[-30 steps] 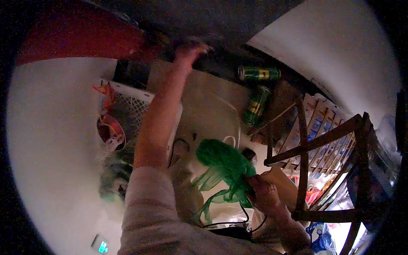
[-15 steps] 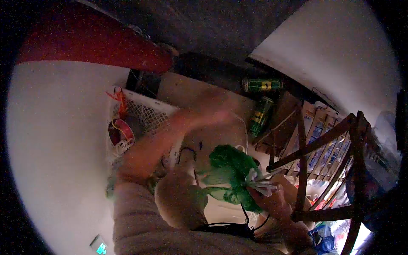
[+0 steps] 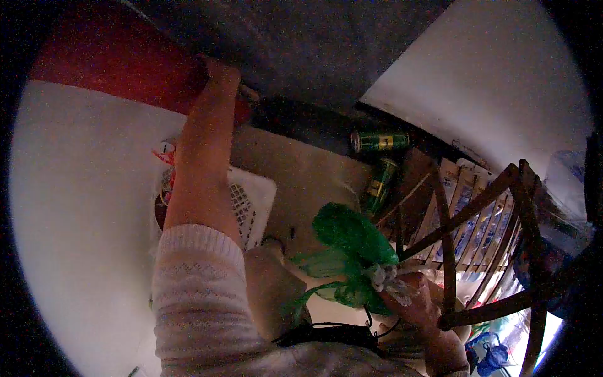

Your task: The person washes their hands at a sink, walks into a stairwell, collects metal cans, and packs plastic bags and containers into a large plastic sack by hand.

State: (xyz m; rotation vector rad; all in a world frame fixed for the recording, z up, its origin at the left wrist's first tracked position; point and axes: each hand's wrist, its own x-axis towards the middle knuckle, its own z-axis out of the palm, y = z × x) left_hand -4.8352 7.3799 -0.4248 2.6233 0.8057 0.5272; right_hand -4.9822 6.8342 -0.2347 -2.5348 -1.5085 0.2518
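Note:
My left hand [image 3: 221, 70] reaches to the far end of the outstretched arm, at the lower edge of a dark red panel [image 3: 125, 69]. Its fingers are in shadow, and I cannot tell whether they hold anything. Low in the view, my right hand [image 3: 418, 301] is closed around the gathered neck of a green plastic bag [image 3: 355, 235]. Whitish, crumpled plastic [image 3: 386, 276] bunches at the fingers. The green bag hangs out to the left of that hand, above my lap.
A white plastic basket [image 3: 267, 191] stands partly behind my left forearm, with red strips [image 3: 164, 156] at its rim. Two green cans [image 3: 380, 142] lie at the back. A dark folding frame [image 3: 449, 245] and wooden slats [image 3: 477, 220] stand close on the right.
My left arm has swung from the middle, over the basket and floor, up and left to the red panel. My right hand keeps its hold on the green bag. The view has shifted slightly.

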